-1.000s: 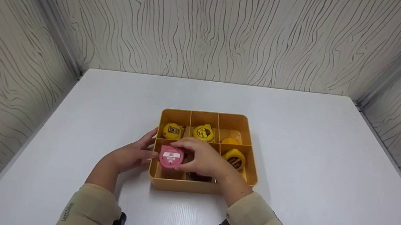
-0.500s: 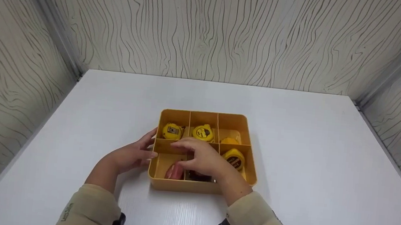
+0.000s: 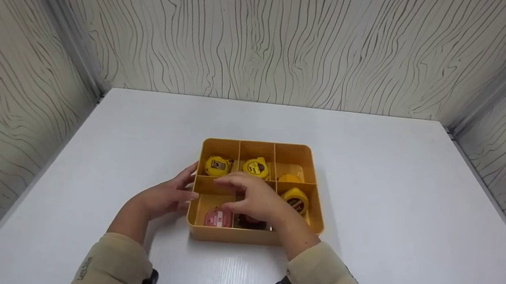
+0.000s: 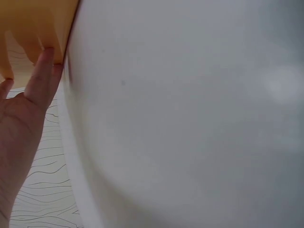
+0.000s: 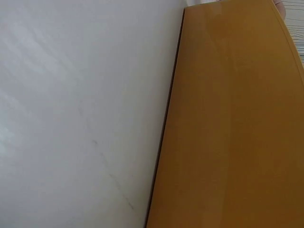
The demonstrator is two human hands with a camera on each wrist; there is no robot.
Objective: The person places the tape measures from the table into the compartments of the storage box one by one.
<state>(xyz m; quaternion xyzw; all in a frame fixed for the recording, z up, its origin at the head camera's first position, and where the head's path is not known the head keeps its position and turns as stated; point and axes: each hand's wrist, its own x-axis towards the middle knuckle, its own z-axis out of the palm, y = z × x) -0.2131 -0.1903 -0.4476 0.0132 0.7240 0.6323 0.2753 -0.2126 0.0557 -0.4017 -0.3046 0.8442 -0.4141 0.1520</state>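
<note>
A pink tape measure point(image 3: 217, 217) lies low in the front left compartment of the orange-yellow divided box point(image 3: 243, 237). Over the front compartments is my right hand point(image 3: 259, 198), thumb and fingers spread apart with nothing between them. My left hand point(image 3: 166, 195) rests against the box's left side, its thumb at the rim; in the left wrist view its straight fingers touch the box wall point(image 4: 28, 23). Yellow tape measures sit at back left point(image 3: 217, 166), back middle point(image 3: 256, 166) and front right point(image 3: 295, 201). A dark object point(image 3: 250, 221), mostly hidden by my right hand, is in the front middle compartment.
In the back right compartment, a yellow thing point(image 3: 290, 178) shows partly behind the divider. The box stands on a white table point(image 3: 383, 182), with wood-patterned panels point(image 3: 262, 41) behind and at both sides. The box's front wall point(image 5: 228, 118) fills much of the right wrist view.
My right hand has let go of the pink tape measure, which dropped into the front left compartment, tipped on edge, then settled with its label up. Both hands have stayed nearly still.
</note>
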